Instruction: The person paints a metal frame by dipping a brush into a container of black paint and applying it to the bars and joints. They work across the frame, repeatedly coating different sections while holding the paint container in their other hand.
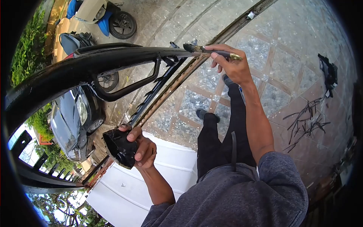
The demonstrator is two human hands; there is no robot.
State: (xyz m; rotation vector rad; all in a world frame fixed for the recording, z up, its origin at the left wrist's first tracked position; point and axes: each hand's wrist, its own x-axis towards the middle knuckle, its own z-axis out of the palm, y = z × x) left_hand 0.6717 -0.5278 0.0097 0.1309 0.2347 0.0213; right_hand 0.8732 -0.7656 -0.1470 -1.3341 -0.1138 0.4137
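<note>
A paintbrush (219,52) with dark, paint-covered bristles is pinched in my right hand (233,66). Its bristles meet the end of a glossy black metal frame (113,58), beside an unpainted, brownish stretch. Lower in the view, my left hand (144,149) grips a black, paint-coated cup (121,148) by its rim, with the opening facing left. A thin black toothed bar (159,87) slants down from the frame towards this cup.
A dark car (68,125) and a scooter (98,15) stand at the left. A rusty rail (242,20) crosses the patterned floor. Black strips (308,117) and a crumpled black piece (329,73) lie at the right. White panels (162,162) are below.
</note>
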